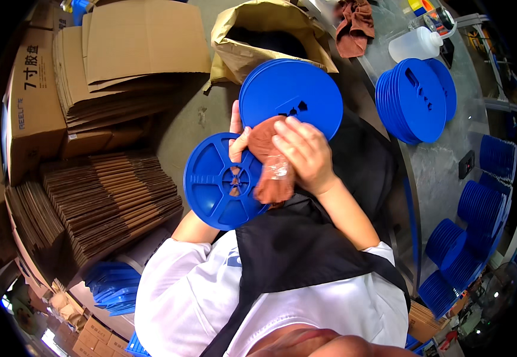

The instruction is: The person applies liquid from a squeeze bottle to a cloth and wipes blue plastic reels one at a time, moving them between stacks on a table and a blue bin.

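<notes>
- Grey bench [440,172]: right side of my feed; far edge bends into the black rim, small stuff there too dark to sort.
- Flat cardboard bundle [112,199]: on the person's left, upright sheets packed tight.
- Paper bag [227,62]: mouth open, inside dark, near side partly covered by the blue discs.
- Blue discs [270,89]: several, layered, ahead of the black apron [306,244]; near edge hidden by cloth and right hand. Round face up at me, slots by the centre.
- Spoked blue reel [211,179]: over the apron's left edge, just left of the cloth, which hides its right side. Face up at me; round, so I get no long axis.
- Right hand [307,156]: forearm angled up and inward, back of hand showing, fingers close together and bent over the cloth; thumb out of sight.
- Left hand [239,143]: holds the reel, forearm behind it. Two digits spread apart, one over the face, one past the rim; can't tell the others.
- Brown cloth [264,140]: bunched, slightly blurred, long axis running roughly toward the chest; shiny patch probably clear film.
</notes>
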{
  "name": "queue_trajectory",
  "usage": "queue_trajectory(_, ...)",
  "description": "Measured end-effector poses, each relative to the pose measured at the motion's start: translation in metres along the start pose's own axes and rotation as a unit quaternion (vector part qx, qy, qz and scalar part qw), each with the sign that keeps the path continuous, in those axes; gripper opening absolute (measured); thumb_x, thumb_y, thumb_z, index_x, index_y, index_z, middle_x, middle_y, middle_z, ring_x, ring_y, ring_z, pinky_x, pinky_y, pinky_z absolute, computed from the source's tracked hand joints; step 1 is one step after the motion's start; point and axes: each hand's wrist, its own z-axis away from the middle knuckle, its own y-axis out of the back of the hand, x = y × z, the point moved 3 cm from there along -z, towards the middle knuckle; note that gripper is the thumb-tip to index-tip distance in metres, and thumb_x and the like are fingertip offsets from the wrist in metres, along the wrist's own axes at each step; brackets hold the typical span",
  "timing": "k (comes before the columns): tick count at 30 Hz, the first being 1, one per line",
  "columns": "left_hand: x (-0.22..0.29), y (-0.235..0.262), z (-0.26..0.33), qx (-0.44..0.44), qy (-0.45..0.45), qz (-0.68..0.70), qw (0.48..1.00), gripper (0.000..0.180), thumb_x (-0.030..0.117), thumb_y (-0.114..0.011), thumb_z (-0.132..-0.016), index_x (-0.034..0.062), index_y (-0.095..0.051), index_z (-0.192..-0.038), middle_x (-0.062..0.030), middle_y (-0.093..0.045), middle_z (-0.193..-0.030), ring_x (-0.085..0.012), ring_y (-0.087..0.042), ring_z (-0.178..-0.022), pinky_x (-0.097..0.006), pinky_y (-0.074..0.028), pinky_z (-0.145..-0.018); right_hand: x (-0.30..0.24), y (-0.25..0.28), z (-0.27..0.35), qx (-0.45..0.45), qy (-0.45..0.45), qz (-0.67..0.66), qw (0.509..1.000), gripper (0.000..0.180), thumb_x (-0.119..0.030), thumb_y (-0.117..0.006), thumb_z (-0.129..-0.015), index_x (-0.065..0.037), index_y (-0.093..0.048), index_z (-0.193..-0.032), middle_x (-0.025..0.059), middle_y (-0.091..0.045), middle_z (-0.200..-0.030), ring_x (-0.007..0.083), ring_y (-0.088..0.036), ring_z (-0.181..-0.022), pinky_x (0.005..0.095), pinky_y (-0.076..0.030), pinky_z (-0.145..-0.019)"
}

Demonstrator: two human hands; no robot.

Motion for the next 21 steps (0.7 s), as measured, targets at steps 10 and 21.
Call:
queue_trajectory(10,0.001,0.03,0.001,-0.044,0.035,-0.098,0.994,0.049,0.011,-0.062,-0.09,0.003,-0.041,-0.134,-0.0105,-0.06,-0.099,-0.0279,-0.061,-0.105,-0.045,-0.051,-0.096,0.074,-0.011,-0.066,0.059,-0.14,-0.036,0.988,0.056,-0.014,-0.081,-0.055,-0.006,-0.061,-0.107,0.0108,-0.063,-0.116,0.0323,-0.056,-0.111,0.0398,-0.047,-0.095)
queue_trajectory(21,0.002,0.029,0.005,-0.054,0.059,-0.117,0.99,0.049,0.01,-0.061,-0.091,0.004,-0.04,-0.135,-0.0103,-0.059,-0.099,-0.0284,-0.059,-0.106,-0.046,-0.051,-0.096,0.005,0.007,-0.012,-0.08,0.03,-0.071,0.994,0.021,-0.011,-0.061,-0.08,-0.006,-0.066,-0.1,0.0059,-0.063,-0.122,0.0228,-0.059,-0.116,0.0373,-0.05,-0.092)
